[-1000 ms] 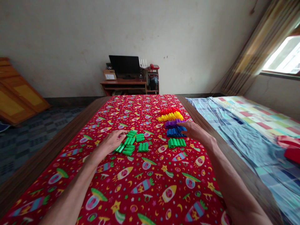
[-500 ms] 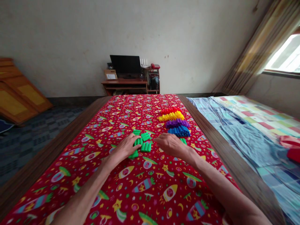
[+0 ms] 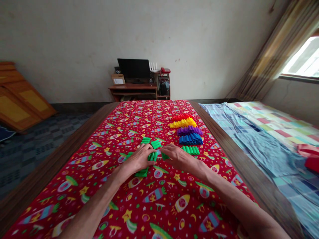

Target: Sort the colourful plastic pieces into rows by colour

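A loose heap of green ridged plastic blocks (image 3: 151,146) lies mid-table on the red rocket-print cloth (image 3: 154,199). My left hand (image 3: 138,159) rests on the heap's left side, fingers curled over several blocks. My right hand (image 3: 178,156) touches the heap from the right, fingers bent on a green piece. To the right stand tidy rows of blocks: green (image 3: 191,150), blue (image 3: 190,139), purple (image 3: 188,130), yellow (image 3: 182,123) and red (image 3: 181,117) farthest away.
The wooden table edge (image 3: 224,139) runs along both sides of the cloth. A bed with checked sheets (image 3: 269,139) lies to the right. A desk with a monitor (image 3: 134,69) stands at the far wall, a wooden panel (image 3: 22,99) leans at left.
My right hand left the blue row and came left and nearer to the green heap. My left hand pushed the loose green blocks rightward; the two hands now meet at the heap.
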### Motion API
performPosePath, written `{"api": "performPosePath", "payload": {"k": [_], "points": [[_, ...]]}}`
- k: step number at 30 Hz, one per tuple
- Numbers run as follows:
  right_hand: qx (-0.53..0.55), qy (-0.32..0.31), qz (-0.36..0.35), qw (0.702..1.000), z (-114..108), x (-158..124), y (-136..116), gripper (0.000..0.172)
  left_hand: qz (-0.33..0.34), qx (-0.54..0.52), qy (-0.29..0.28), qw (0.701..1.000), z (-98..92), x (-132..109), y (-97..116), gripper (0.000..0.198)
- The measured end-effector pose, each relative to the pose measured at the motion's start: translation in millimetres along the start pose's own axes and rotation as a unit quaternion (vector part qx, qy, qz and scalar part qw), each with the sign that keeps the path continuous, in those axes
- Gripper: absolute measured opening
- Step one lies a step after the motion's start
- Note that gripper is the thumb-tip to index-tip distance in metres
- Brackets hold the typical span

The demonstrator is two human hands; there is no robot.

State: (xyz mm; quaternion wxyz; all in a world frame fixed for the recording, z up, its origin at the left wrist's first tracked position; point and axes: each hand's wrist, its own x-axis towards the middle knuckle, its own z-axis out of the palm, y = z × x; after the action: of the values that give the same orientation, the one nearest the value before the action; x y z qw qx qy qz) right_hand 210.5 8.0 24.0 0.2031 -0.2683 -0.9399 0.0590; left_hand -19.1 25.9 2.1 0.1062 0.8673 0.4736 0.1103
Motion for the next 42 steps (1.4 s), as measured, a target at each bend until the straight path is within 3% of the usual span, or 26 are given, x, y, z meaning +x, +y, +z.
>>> {"api": "performPosePath", "payload": {"k": [5,9,14,19,28,33,37,42], "points": [[0.013,0.101,0.022,0.995,-47.9,-15.4,5.2,0.025,0.016,0.019,0.016,1.0,9.7,1.2,-9.6,0.035],[-0.009,0.09,0.085,0.992,-64.2,-48.4,21.0,0.031,-0.003,0.007,0.025,1.0,12.2,3.7,-13.0,0.038],[-0.025,0.068,0.163,0.984,-49.4,-90.0,43.6,0.032,-0.008,-0.028,0.032,0.999,11.0,4.4,-4.9,0.04],[-0.036,0.048,0.205,0.977,-37.5,-100.3,47.6,0.021,0.009,-0.046,0.021,0.999,11.9,1.6,1.2,0.048],[-0.04,0.054,0.159,0.985,-33.2,-98.3,48.5,0.02,0.039,-0.033,-0.02,0.999,10.3,-0.4,6.8,0.048],[-0.057,0.065,0.134,0.987,-35.5,-104.1,50.9,0.016,0.045,-0.049,0.011,0.998,9.1,0.9,11.2,0.039],[-0.066,0.112,0.116,0.985,-41.0,-100.6,32.3,0.016,0.039,-0.105,0.043,0.993,2.1,3.8,31.9,0.025],[0.052,0.113,0.081,0.989,-30.1,-80.8,-16.9,0.032,0.071,-0.208,0.075,0.973,6.7,1.0,68.7,0.027]]}}
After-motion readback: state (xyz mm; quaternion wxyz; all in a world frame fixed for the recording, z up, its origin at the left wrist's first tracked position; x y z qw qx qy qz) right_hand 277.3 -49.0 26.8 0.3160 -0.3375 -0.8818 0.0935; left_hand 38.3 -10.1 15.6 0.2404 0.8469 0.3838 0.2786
